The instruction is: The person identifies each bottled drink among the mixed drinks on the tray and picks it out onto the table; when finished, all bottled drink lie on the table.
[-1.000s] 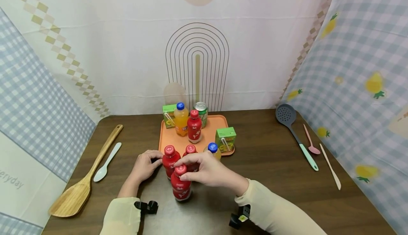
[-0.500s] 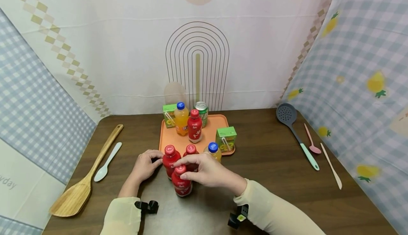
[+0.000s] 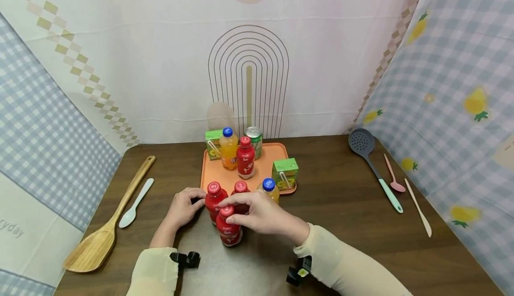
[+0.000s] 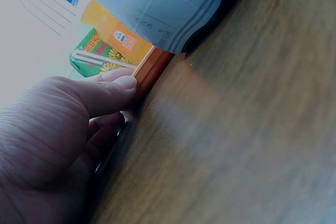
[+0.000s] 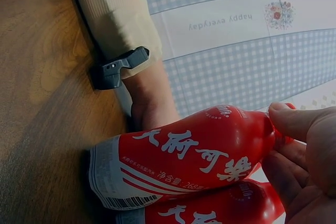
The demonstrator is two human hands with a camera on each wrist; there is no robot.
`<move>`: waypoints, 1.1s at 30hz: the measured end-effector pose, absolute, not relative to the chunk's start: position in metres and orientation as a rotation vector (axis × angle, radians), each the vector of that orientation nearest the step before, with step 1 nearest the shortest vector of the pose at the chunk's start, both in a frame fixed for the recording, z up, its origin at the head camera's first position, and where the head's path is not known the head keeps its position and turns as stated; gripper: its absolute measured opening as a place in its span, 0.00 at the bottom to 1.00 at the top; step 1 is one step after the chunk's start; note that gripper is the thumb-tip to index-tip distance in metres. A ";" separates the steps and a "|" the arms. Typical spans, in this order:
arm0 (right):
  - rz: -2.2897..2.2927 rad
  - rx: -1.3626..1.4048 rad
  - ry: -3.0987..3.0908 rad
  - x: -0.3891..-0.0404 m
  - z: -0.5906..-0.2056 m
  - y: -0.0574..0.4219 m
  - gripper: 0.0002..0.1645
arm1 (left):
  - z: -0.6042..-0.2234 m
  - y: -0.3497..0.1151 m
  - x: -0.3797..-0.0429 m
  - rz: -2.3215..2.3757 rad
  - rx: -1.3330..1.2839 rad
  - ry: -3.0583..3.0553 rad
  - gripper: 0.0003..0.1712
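My right hand pinches the cap and neck of a red soft drink bottle, upright and nearest to me. The right wrist view shows thumb and fingers round this bottle's neck, a second red bottle close beside it. Just behind stand two more red bottles, one left and one partly hidden by my right hand. My left hand holds the front left edge of an orange tray. In the left wrist view, its thumb lies on the tray's rim.
On the tray are a red bottle, an orange soda bottle, a can and juice boxes. Another orange soda stands at its front. A wooden turner and white spoon lie left; a skimmer lies right.
The red bottle in my right hand has shifted slightly away from me, closer to the other red bottles. My left hand stays at the tray edge.
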State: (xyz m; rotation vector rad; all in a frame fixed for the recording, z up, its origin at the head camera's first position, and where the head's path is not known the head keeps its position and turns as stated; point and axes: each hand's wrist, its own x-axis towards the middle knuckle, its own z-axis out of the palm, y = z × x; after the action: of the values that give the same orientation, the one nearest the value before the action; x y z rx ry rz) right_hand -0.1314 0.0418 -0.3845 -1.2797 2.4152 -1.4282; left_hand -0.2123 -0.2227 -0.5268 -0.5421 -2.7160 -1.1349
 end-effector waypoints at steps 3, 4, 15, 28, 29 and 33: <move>-1.420 -1.264 2.410 -0.130 -0.379 0.042 0.17 | -0.527 -0.222 -0.212 -1.132 -0.537 -2.718 0.03; -1.421 -1.259 2.404 -0.131 -0.380 0.042 0.17 | -0.527 -0.222 -0.212 -1.131 -0.535 -2.719 0.03; -1.433 -1.275 2.373 -0.148 -0.413 0.044 0.20 | -0.527 -0.223 -0.213 -1.140 -0.537 -2.718 0.03; -1.435 -1.307 2.379 -0.138 -0.396 0.043 0.19 | -0.529 -0.223 -0.213 -1.141 -0.532 -2.719 0.03; -1.434 -1.308 2.378 -0.136 -0.391 0.043 0.19 | -0.529 -0.223 -0.213 -1.139 -0.535 -2.718 0.03; -1.422 -1.325 2.383 -0.131 -0.380 0.043 0.18 | -0.530 -0.223 -0.214 -1.132 -0.547 -2.711 0.03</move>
State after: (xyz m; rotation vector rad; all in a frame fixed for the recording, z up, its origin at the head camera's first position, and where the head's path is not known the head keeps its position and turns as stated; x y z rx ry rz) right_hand -0.1309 0.0433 -0.3801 -1.3253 2.3833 -1.4221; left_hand -0.2140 -0.2233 -0.5300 -0.5473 -2.7109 -1.1318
